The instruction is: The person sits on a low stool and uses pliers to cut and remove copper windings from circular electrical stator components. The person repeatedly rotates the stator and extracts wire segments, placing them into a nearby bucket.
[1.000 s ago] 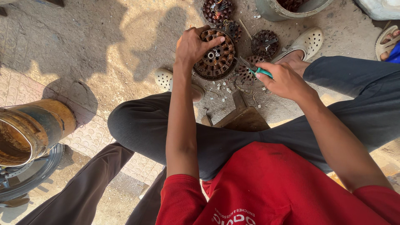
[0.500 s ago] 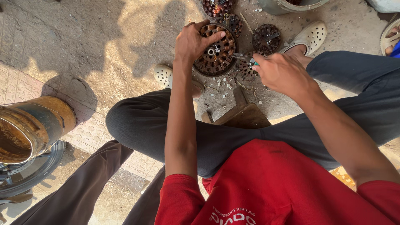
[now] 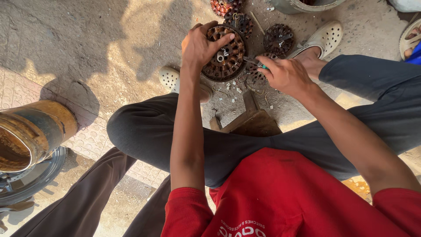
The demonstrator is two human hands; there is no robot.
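My left hand (image 3: pixel 202 45) grips the rim of a round, rusty motor stator (image 3: pixel 224 57) with copper windings, holding it tilted on edge above the ground. My right hand (image 3: pixel 287 75) holds a small tool with a teal handle (image 3: pixel 258 64); its metal tip points at the stator's right side. I sit low in a red shirt and dark trousers, knees spread, with white perforated clogs (image 3: pixel 322 38) on my feet.
More round stators (image 3: pixel 279 37) lie on the concrete beyond my hands. A wooden block (image 3: pixel 253 119) sits between my legs. A rusty metal cylinder (image 3: pixel 30 134) stands at the left over a dark ring. A grey basin rim (image 3: pixel 302 6) is at the top.
My right hand has moved left and down, bringing the tool tip to the stator's edge. My left hand keeps its grip and has turned the stator a little.
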